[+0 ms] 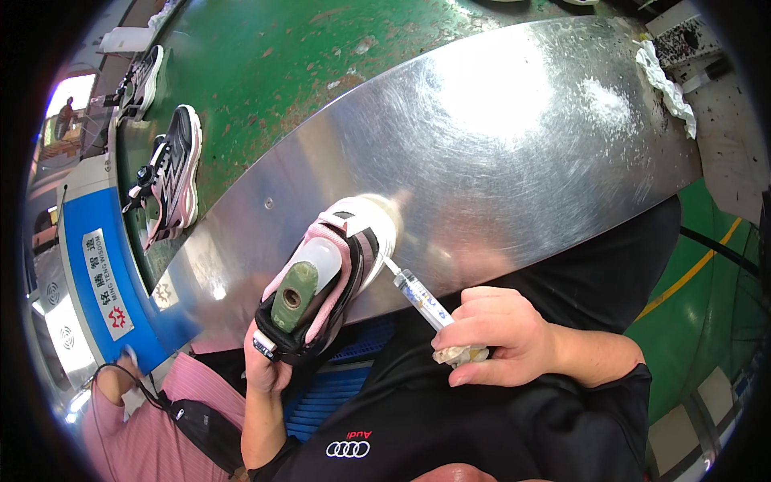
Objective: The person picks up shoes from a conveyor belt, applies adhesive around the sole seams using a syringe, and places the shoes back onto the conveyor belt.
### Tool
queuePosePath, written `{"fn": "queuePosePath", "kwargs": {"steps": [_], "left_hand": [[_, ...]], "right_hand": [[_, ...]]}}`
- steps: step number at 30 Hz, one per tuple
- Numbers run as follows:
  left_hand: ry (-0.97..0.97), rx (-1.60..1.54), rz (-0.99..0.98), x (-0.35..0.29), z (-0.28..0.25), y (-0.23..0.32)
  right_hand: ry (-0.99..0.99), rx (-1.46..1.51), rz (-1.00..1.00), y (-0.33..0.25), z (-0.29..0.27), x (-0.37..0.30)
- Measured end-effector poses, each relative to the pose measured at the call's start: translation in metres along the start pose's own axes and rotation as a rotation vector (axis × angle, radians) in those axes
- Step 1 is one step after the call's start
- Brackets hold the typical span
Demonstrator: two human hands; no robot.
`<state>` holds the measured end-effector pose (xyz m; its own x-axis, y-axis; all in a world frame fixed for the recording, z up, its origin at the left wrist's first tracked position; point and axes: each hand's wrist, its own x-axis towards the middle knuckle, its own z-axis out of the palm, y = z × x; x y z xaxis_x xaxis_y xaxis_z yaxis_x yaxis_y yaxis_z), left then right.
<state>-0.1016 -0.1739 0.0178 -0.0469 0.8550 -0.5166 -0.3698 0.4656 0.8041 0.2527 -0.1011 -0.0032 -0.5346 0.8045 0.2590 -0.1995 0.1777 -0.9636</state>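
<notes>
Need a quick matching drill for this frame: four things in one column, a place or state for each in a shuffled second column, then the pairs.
1. shoe
2. syringe
3. second shoe
4. crumpled rag

A. lying on the green belt
B. at the far right edge of the steel plate
C. held at the heel by the left hand
D. gripped in the right hand, tip at the sole

Pairs: 1-C, 2-D, 3-A, 4-B

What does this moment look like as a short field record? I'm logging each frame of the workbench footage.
left hand: left hand grips the heel of a pink, black and white shoe from below
shoe inside: a green last fills it
right hand: right hand holds a syringe, its tip at the shoe's sole edge
surface: steel plate on a green conveyor
further off: two more shoes on the conveyor
at lower left: another person's pink sleeve
</notes>
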Motion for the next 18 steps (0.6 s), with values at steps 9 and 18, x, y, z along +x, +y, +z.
{"fn": "queuePosePath", "kwargs": {"steps": [9,18], "left_hand": [[-0.035,-0.193,-0.089,-0.017,0.027,-0.019],[-0.184,-0.351,-0.244,-0.024,0.07,-0.048]], "right_hand": [[-0.009,-0.054,-0.007,-0.008,0.002,0.003],[-0.039,-0.027,0.024,-0.028,-0.002,0.014]]}}
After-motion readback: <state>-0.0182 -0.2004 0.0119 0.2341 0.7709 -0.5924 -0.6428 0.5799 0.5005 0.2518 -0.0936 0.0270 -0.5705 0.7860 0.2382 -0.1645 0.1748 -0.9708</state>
